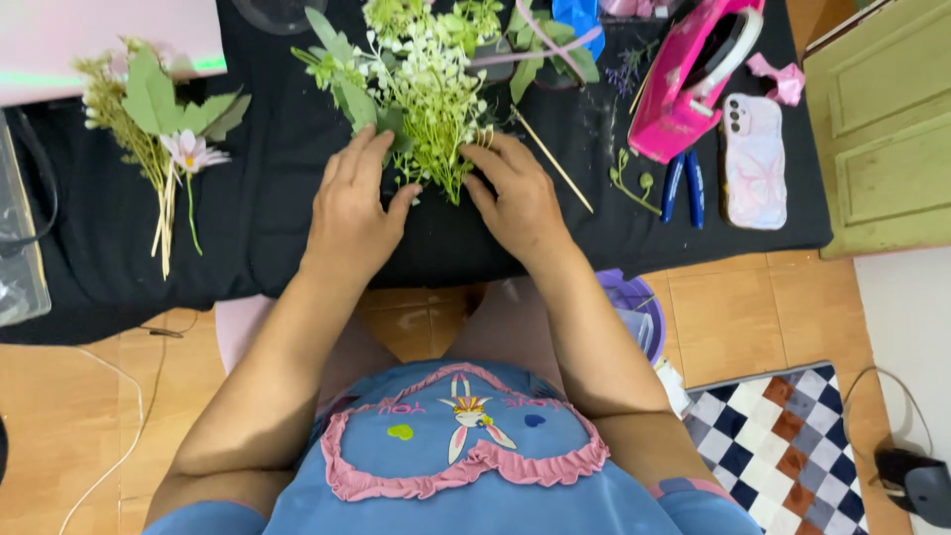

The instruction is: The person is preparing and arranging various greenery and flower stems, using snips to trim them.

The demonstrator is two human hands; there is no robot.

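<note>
Black cloth (277, 198) underlies both hands, left hand (352, 203) and right hand (515, 193) pinching the green flower bunch (426, 89)

cloth (277, 198): matt black fabric | tape dispenser (684, 84): glossy pink plastic

A person in a blue short-sleeved top, its front trimmed with a pink ruffled heart outline framing a small cartoon rabbit and little green and blue hearts. Both forearms are bare to the left hand (349, 203) and right hand (517, 193), neither wearing rings, watch or bracelet. Pink edging trims the right sleeve.
</note>
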